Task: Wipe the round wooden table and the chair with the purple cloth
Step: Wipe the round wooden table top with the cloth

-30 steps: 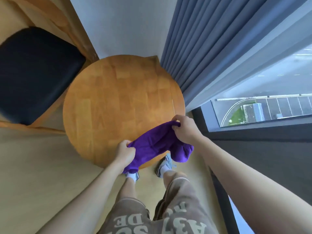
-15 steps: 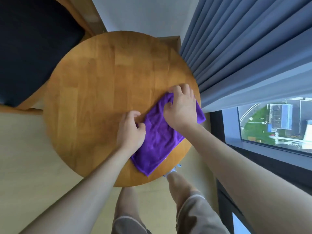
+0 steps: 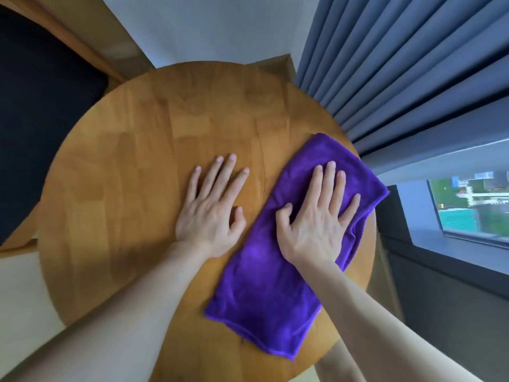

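2 flat hands on 1 table (image 3: 132, 166): right hand (image 3: 316, 224) on 1 cloth (image 3: 270, 285).

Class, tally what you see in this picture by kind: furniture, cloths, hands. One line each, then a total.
Furniture: 2 (round wooden table, chair)
Cloths: 1 (purple cloth)
Hands: 2 (left hand, right hand)
Total: 5

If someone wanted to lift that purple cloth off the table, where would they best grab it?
Probably the near corner of the purple cloth, coming from the table's front edge. That end lies flat and free, while the right hand presses flat on the far half. The left hand rests on bare wood beside it, so it seems closest to pinch that edge.
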Demonstrator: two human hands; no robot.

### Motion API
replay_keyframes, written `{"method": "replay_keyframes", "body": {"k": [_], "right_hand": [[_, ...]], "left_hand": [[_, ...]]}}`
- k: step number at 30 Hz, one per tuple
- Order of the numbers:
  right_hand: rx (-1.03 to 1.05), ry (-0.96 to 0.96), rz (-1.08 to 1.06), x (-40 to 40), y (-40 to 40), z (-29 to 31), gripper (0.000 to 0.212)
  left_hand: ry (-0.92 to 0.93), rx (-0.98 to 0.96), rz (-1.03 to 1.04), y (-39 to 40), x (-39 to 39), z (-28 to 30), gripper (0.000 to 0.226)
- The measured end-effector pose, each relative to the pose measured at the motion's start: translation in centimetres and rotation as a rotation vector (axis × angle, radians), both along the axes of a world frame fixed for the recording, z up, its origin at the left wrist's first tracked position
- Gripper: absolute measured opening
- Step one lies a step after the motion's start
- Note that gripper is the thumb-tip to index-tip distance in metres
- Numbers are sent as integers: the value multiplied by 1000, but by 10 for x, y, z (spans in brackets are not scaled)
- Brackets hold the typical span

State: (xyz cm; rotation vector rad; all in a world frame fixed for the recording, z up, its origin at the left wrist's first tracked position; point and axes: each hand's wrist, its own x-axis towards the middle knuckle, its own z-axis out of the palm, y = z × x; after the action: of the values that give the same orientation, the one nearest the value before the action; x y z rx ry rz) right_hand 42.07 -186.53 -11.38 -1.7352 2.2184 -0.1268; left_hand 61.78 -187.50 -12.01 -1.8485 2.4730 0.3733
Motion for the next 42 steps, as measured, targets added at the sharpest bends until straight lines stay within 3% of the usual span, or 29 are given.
{"method": "replay_keyframes", "body": {"k": [6,10,13,15,19,24,26,29,34,37,42], "right_hand": [[15,54,24,4,4,4,82],[-17,38,351,15,31,6,78],[-25,-25,457,10,54,7,80],[-11,-37,410,5,64,8,83],[-1,-28,119,-12,42,11,86],[-41,-33,-95,12,-43,6,68],[-49,-20,-58,28,-52,3,64],[-57,6,182,34,-18,4,63],[-35,58,402,-6,45,2,73],[-20,84,348,-20,23,4,78],[-29,34,40,12,-54,4,77]], "left_hand": [[44,-33,-2,-1,0,1,78],[64,-69,-5,-2,1,-2,77],[65,-78,4,-2,1,-2,75],[74,-76,6,-2,2,-1,76],[68,-65,12,-2,2,0,77],[64,-48,2,-3,3,-1,79],[60,-44,3,-3,2,0,79],[66,-45,1,-3,2,2,77],[77,-53,10,-3,1,-1,76],[67,-57,2,-3,2,-3,79],[52,-50,6,-4,1,1,79]]}}
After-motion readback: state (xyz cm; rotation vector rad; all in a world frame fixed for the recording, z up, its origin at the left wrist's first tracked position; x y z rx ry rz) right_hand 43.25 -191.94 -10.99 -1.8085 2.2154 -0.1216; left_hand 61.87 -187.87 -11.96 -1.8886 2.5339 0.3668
